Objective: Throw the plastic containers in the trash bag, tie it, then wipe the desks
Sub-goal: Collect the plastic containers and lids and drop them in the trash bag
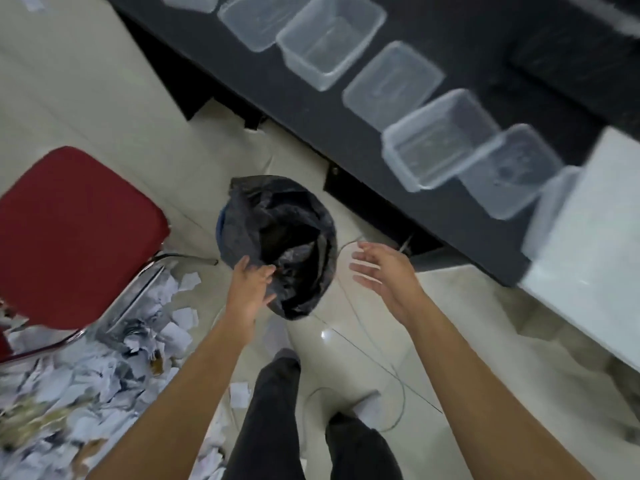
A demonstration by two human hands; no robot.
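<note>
We pinch the trash bag [277,237] rim with left hand [249,289] fingers | right hand [384,271] fingers spread, empty | containers [433,147] light, stiff: grip rims | bag limp.

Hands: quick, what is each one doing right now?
Left hand: closed on the trash bag rim.
Right hand: open, holding nothing.

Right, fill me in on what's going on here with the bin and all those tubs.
A person stands over a black trash bag that lines a bin on the floor. The left hand grips the bag's near rim; the right hand hangs open and empty beside it. A row of clear plastic containers sits on the dark desk, none of them picked up. Torn paper litters the floor by a red chair.
</note>
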